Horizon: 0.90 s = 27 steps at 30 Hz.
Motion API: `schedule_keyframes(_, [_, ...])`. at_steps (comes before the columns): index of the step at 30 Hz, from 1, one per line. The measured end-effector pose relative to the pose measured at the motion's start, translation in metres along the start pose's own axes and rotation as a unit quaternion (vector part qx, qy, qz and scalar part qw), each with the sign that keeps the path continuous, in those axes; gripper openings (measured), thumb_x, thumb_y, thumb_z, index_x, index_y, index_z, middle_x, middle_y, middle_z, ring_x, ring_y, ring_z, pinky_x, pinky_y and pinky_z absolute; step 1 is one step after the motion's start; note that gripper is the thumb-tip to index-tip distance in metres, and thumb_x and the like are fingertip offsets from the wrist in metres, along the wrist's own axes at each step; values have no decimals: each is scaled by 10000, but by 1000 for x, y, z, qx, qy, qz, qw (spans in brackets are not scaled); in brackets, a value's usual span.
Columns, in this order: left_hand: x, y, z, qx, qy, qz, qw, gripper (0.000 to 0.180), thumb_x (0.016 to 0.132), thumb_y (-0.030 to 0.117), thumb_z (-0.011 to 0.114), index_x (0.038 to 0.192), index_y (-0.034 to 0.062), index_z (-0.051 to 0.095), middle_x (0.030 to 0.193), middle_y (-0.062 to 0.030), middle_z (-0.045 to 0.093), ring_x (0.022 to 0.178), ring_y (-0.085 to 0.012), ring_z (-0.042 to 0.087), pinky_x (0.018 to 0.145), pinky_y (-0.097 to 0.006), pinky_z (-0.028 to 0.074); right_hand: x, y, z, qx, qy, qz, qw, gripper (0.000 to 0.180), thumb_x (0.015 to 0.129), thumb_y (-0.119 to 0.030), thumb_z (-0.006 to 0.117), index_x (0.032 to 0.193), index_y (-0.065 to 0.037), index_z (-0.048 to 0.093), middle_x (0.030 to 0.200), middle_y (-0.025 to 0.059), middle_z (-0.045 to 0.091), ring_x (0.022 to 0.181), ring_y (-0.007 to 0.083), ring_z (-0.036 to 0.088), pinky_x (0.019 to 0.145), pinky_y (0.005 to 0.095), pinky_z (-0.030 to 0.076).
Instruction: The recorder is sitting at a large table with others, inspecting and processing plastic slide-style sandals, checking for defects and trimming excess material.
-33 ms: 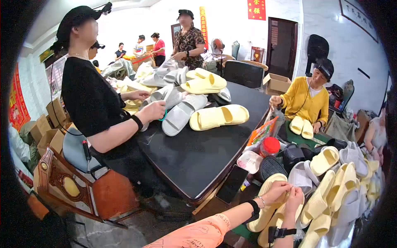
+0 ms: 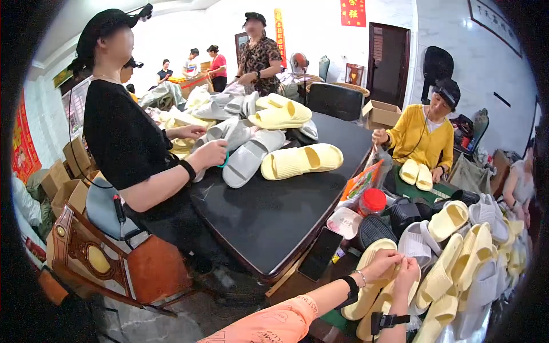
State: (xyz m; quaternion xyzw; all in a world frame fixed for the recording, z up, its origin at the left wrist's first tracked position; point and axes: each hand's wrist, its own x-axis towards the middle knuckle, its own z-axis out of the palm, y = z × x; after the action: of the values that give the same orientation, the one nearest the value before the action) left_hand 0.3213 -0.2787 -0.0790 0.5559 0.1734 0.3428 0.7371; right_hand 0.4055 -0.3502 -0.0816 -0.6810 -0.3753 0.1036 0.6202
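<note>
Head view, lower right of the frame: the left hand point(image 2: 382, 264) and right hand point(image 2: 407, 273) meet with fingertips drawn together above two pale yellow slippers point(image 2: 366, 294), which lie side by side beneath them. The fingers are curled rather than spread, but whatever might be pinched is too small and partly covered, so I cannot tell if either hand grasps anything. For such close fingertip work, it would seem best to steady both wrists, bring the thumbs and forefingers square to each other, and pull lightly so the soft footwear is neither dented nor nudged. Counted around them: one dark phone point(image 2: 321, 254) left of the hands, one red-lidded jar point(image 2: 373, 202) and one pinkish-white tub point(image 2: 344, 222) farther up, and one more yellow pair point(image 2: 409, 171), two pieces, before the co-worker in yellow point(image 2: 424, 137) at right. A grey slipper point(image 2: 416, 244) sits just beyond the right hand; the mixed heap point(image 2: 457, 268) at the right edge overlaps too much for a fair count.
</note>
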Motion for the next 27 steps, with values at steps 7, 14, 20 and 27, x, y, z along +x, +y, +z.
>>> schedule_keyframes(7, [-4,-2,8,-11,-4,-25,1000,215,842,222,550,802,24,622,682,50,539,597,-21,445,507,-182,361,-1,11,-8,-18,23,-8,1000,137,837,-91,500,743,7,491,678,56,530,620,124,488,579,267,405])
schedule_keyframes(14, [12,-30,-3,-5,36,-9,999,225,877,193,514,825,3,623,686,34,552,620,-31,458,553,-172,385,-4,-18,6,-91,91,-73,989,142,807,-122,544,779,13,515,703,118,557,669,241,540,634,326,429])
schedule_keyframes(20, [25,-46,-15,80,32,2,996,251,877,203,522,900,-22,632,726,17,572,663,-44,476,620,-207,404,-56,-83,-42,-182,-71,-17,981,138,786,-129,565,772,8,551,670,113,558,681,265,557,666,360,438])
schedule_keyframes(27, [22,2,-5,272,78,277,918,290,884,203,481,1067,-3,573,993,-93,581,942,-184,519,827,-288,402,-112,-55,-43,-368,-179,-154,899,333,738,-139,607,1043,-21,543,1018,215,506,960,380,463,828,426,380])
